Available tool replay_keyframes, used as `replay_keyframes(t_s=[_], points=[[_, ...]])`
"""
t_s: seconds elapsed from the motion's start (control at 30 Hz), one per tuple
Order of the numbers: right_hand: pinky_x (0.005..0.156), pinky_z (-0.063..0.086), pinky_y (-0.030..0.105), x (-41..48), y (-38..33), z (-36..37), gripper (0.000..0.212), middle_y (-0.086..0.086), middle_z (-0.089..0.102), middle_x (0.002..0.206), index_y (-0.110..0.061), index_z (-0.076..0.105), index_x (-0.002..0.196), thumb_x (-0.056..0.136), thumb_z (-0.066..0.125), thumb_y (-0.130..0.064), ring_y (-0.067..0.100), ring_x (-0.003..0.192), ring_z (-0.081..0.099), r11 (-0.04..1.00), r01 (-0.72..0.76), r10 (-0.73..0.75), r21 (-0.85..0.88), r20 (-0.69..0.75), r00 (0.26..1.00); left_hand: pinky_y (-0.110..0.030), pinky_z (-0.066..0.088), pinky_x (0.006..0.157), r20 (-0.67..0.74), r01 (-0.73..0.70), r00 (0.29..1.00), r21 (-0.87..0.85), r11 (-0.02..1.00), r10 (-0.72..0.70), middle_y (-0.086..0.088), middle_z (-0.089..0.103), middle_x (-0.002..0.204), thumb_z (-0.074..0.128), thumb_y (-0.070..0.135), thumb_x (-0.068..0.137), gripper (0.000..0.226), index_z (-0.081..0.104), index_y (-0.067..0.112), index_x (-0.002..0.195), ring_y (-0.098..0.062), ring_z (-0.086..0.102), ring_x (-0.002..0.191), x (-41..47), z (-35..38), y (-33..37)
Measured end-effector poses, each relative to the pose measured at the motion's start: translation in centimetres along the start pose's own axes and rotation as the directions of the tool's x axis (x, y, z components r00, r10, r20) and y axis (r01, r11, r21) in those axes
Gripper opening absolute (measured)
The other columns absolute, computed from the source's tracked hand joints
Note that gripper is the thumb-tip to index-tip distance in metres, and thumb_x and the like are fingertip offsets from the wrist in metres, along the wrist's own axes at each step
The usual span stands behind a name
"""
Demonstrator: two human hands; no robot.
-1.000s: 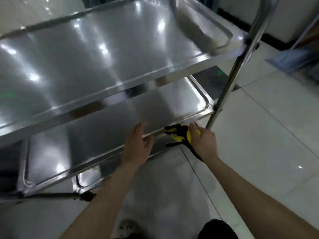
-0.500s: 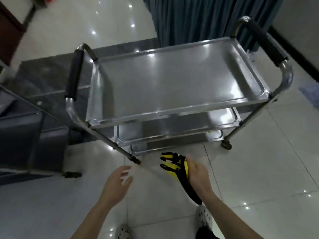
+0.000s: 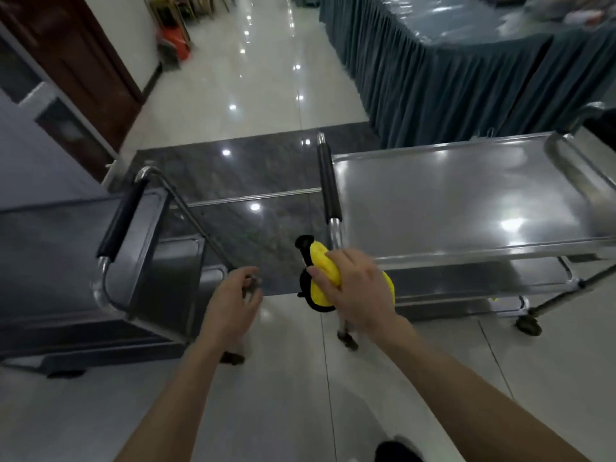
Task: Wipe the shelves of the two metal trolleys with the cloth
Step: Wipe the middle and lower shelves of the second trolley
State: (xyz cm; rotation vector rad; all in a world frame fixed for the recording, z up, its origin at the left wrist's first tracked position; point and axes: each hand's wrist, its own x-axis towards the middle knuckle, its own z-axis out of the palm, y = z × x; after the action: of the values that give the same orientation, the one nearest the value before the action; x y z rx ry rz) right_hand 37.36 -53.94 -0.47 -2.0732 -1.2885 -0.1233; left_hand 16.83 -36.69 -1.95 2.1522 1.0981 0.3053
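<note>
View swung left; second trolley, glossy floor

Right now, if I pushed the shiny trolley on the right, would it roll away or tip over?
Probably rolls easily: the right trolley stands on small wheels on a glossy floor. Tipping seems unlikely: the wheels sit wide apart at its corners.

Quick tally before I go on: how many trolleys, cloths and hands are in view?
Trolleys: 2 (left trolley, right trolley)
Cloths: 1 (yellow-and-black cloth, held by the right hand)
Hands: 2 (left hand, right hand)
Total: 5
</note>
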Motion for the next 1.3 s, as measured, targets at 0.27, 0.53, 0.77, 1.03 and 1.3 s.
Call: replay_keyframes(t_s=[0.27,0.53,0.77,1.03,1.3], points=[[0.082,0.052,0.043,16.0,2.5,5.2,0.05,0.01,0.068,0.098,-0.01,0.072,0.108,0.105,0.058,-0.058,0.032,0.09,0.063,0.946,0.132,-0.202,-0.295,-0.222,0.954,-0.039,0.051,0.109,0.048,-0.286,0.958,0.169,0.943,0.282,0.003,0.06,0.146,0.073,0.021,0.101,0.047,0.061,0.022,0.146,-0.019,0.062,0.13,17.8,-5.8,2.1],[0.088,0.054,0.045,34.4,9.7,10.9,0.053,0.011,0.068,0.107,-0.01,0.07,0.116,0.107,0.055,-0.06,0.031,0.1,0.063,0.928,-0.087,-0.025,-0.361,-0.294,0.955,-0.042,0.052,0.11,0.262,-0.499,0.866,0.372,0.783,0.427,0.002,0.055,0.155,0.076,0.023,0.095,0.055,0.059,0.02,0.148,-0.026,0.06,0.136,40.8,-9.8,5.9],[0.089,0.054,0.048,42.5,16.6,12.2,0.047,0.01,0.066,0.118,-0.012,0.068,0.124,0.105,0.062,-0.055,0.032,0.106,0.062,0.843,-0.296,0.144,-0.449,-0.342,0.929,-0.043,0.049,0.115,0.387,-0.688,0.726,0.384,0.616,0.569,0.004,0.047,0.165,0.071,0.034,0.1,0.056,0.056,0.021,0.152,-0.023,0.052,0.147,58.8,-7.5,11.4],[0.091,0.053,0.044,49.3,26.0,13.2,0.046,0.009,0.065,0.118,-0.013,0.068,0.124,0.104,0.062,-0.055,0.031,0.108,0.06,0.609,-0.612,0.337,-0.504,-0.535,0.775,-0.042,0.051,0.113,0.567,-0.902,0.42,0.175,0.395,0.708,0.004,0.049,0.162,0.069,0.04,0.1,0.056,0.056,0.024,0.152,-0.023,0.055,0.142,79.1,2.1,18.9],[0.088,0.055,0.044,54.6,29.9,14.9,0.046,0.01,0.064,0.119,-0.012,0.068,0.122,0.104,0.063,-0.054,0.03,0.103,0.062,0.352,-0.839,0.511,-0.415,-0.665,0.544,-0.043,0.051,0.112,0.7,-0.982,0.046,-0.098,0.16,0.713,0.007,0.049,0.161,0.064,0.039,0.102,0.053,0.055,0.025,0.152,-0.02,0.055,0.141,88.7,11.0,29.9]])
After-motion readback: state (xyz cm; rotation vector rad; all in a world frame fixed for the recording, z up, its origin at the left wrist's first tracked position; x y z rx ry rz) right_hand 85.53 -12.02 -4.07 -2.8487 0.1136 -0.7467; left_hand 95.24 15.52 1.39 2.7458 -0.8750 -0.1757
